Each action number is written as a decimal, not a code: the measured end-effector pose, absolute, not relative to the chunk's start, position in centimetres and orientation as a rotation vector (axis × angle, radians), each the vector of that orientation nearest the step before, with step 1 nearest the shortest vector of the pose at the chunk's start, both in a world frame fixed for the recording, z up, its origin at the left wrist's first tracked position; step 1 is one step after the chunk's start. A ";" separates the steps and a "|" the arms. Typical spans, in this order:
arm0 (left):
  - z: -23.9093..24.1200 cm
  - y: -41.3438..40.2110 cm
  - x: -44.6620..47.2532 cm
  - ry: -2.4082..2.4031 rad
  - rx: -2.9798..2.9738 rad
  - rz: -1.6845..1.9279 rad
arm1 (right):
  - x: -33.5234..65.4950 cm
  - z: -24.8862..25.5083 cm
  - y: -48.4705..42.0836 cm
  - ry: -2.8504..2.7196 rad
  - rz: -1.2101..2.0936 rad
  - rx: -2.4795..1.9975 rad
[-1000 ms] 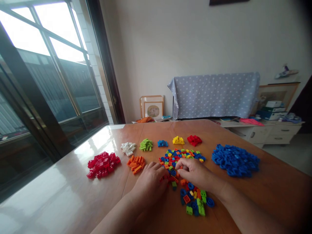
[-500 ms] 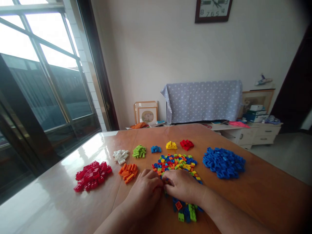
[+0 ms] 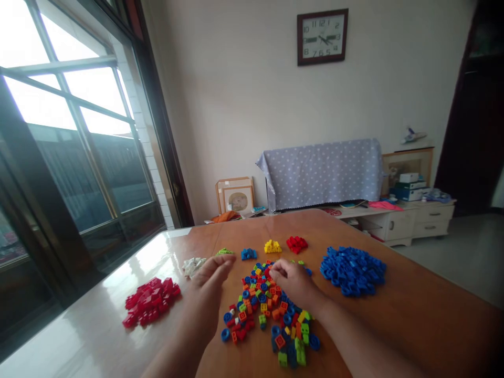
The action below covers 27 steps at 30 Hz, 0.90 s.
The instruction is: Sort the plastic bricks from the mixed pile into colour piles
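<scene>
A mixed pile of small coloured bricks (image 3: 260, 310) lies on the wooden table (image 3: 413, 315) in front of me. My left hand (image 3: 208, 286) reaches forward left of it, fingers stretched out flat toward the green bricks (image 3: 224, 252) and covering the orange pile. My right hand (image 3: 293, 283) rests on the far side of the mixed pile with fingers curled in a pinch; what they hold is hidden. Sorted heaps surround the hands: red (image 3: 149, 302), white (image 3: 192, 265), small blue (image 3: 248, 254), yellow (image 3: 272, 246), small red (image 3: 296, 243) and a big blue heap (image 3: 352, 270).
A large window (image 3: 71, 131) runs along the left side. Behind the table stand a cloth-covered object (image 3: 321, 173), a low white cabinet (image 3: 409, 220) with clutter and picture frames (image 3: 236, 197) on the floor. A clock (image 3: 322, 35) hangs on the wall.
My head has tilted up, bringing the clock into view. My left hand left the mixed pile and stretched forward over the orange heap. My right hand moved to the pile's far side.
</scene>
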State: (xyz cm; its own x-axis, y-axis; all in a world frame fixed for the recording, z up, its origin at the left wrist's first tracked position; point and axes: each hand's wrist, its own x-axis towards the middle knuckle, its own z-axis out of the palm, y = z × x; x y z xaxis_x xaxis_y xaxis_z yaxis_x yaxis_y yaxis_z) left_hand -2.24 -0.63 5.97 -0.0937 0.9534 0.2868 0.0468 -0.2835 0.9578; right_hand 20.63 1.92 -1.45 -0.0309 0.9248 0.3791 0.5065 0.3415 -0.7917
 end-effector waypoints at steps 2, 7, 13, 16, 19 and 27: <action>6.9 0.3 -1.8 1.023 1.113 1.616 | 21.6 -1.7 2.8 -1.547 0.579 -1.288; 4.1 3.7 -1.1 1.077 0.780 1.853 | 24.3 -2.6 4.8 -1.337 0.599 -1.314; -0.4 5.9 -1.5 1.264 1.060 1.817 | 27.3 -3.8 6.5 -1.244 0.366 -1.475; -0.8 6.4 -1.7 1.277 1.163 1.816 | 27.9 -4.3 6.7 -1.281 0.229 -1.602; -0.9 6.6 -1.5 1.307 1.252 1.803 | 28.7 -4.1 6.9 -1.300 0.101 -1.782; -1.5 6.8 -1.3 1.314 1.235 1.786 | 31.9 -1.0 10.2 -1.418 0.036 -2.143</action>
